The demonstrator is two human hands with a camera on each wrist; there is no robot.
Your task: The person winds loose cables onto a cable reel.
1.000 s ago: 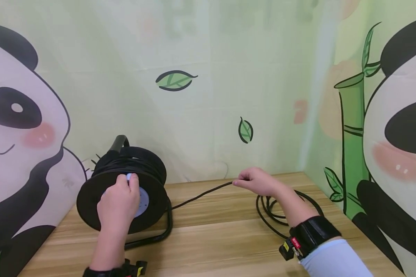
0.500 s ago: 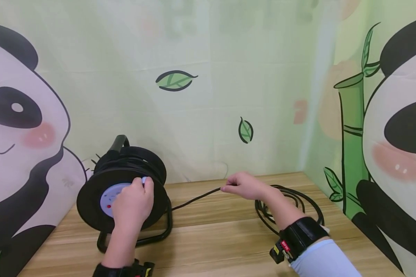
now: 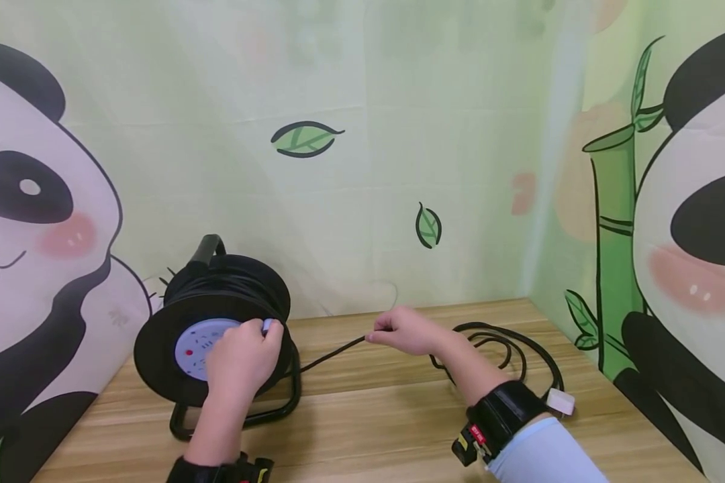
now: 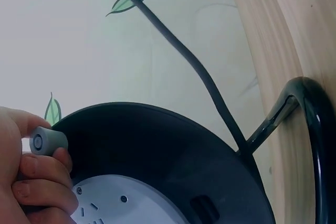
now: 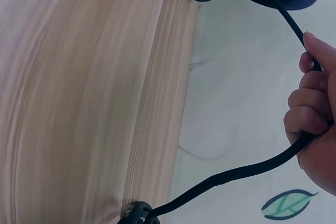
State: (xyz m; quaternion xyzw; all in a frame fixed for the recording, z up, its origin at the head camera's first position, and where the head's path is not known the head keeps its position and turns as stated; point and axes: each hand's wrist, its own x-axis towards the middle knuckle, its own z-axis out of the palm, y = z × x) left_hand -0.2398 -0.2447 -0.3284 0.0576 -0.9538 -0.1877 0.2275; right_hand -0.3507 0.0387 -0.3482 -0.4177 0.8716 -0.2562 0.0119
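A black cable reel (image 3: 157,362) stands on its tube frame at the left of the head view, with a pale blue socket panel (image 3: 201,342) in its face. My left hand (image 3: 242,362) grips the small grey-blue crank knob (image 4: 48,141) near the right side of that face. Black cable (image 3: 335,352) runs from the reel to my right hand (image 3: 407,331), which pinches it above the table. In the right wrist view the other fingers curl round the cable as well. Loose cable loops (image 3: 546,349) lie beyond my right forearm, partly hidden, ending near a white plug (image 3: 560,401).
Everything stands on a wood-grain table (image 3: 362,429). A pale green printed backdrop (image 3: 362,168) rises behind the table and along its right side. The reel's carrying handle (image 3: 208,251) sticks up at the back, and its frame foot (image 3: 278,412) reaches out in front.
My left hand has carried the knob right and downward around the reel's face. The right hand has come left, closer to the reel, with the cable. The loops have shifted and the plug shows.
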